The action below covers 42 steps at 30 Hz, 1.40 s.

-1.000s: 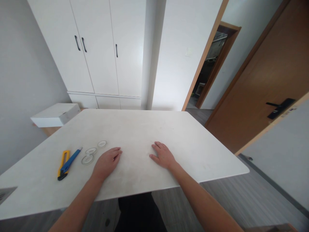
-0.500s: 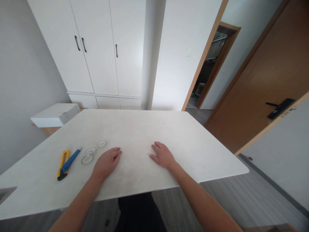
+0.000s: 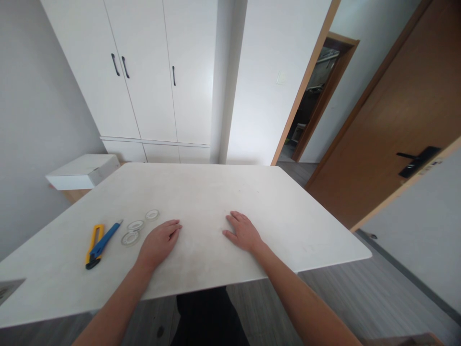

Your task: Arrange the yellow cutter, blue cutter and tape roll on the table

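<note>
My left hand (image 3: 159,242) rests on the white table (image 3: 201,192), fingers stretched out and nothing held. Just to its left lie three clear tape rolls (image 3: 130,238); two touch or overlap, and the third tape roll (image 3: 151,215) is a little farther back. Beyond them on the left, a blue utility knife (image 3: 106,239) lies across a yellow utility knife (image 3: 89,247) with a black end. On the right, my right hand (image 3: 243,231) lies flat on the tabletop, thumb apart from the fingers, holding nothing.
A white box (image 3: 84,170) sits on a wooden piece past the table's left edge. White cabinets (image 3: 144,72) stand behind the table. To the right is a brown door (image 3: 389,110) with a black handle. A grey insert (image 3: 10,290) is set in the near left tabletop.
</note>
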Motion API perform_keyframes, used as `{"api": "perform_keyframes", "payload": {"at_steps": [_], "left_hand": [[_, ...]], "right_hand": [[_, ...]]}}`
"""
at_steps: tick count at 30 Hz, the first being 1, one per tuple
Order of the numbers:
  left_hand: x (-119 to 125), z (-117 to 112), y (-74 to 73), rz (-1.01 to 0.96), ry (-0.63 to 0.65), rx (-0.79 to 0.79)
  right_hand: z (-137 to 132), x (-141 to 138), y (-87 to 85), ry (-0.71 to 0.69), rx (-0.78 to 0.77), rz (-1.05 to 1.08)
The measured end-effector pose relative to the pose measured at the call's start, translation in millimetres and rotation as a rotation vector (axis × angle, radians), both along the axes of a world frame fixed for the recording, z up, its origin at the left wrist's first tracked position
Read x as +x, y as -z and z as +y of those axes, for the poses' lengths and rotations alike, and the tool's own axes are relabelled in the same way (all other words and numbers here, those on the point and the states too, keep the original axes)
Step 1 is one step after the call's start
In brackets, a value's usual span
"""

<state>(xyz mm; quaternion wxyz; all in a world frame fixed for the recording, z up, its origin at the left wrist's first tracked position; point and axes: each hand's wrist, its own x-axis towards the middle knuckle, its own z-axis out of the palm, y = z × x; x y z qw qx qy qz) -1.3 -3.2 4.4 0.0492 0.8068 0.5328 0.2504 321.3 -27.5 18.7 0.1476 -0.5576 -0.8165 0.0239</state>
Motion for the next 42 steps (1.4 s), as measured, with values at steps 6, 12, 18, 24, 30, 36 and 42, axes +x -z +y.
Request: {"api": "perform_keyframes", "payload": {"at_steps": [6, 12, 18, 24, 30, 36, 42], "left_hand": [[0.6, -0.8, -1.1, -0.016, 0.001, -0.005], [-0.1, -0.1, 0.8, -0.034, -0.002, 0.002], [1.1, 0.0, 0.3, -0.025, 0.006, 0.000], [4.9, -3.0, -5.0, -0.064, 0.010, -0.010], [8.5, -7.3, -14.3, -0.087, 0.027, -0.001], [10.2, -8.5, -13.5, -0.052, -0.030, 0.023], [9.1, -8.2, -13.8, -0.096, 0.034, 0.073]], "right_hand": [[0.1, 0.0, -0.5, -0.001, -0.001, -0.003], [-0.9, 0.0, -0.2, 0.001, -0.008, 0.000], [4.3, -2.0, -0.8, 0.039, -0.003, 0.002], [40.8, -63.3, -28.2, -0.030, -0.100, 0.052], [91.0, -192.6, -54.7, -0.374, -0.077, 0.029], [126.3, -270.5, -48.0, -0.514, -0.189, -0.277], [138.6, -281.1, -54.3, -0.477, -0.248, -0.242]]}}
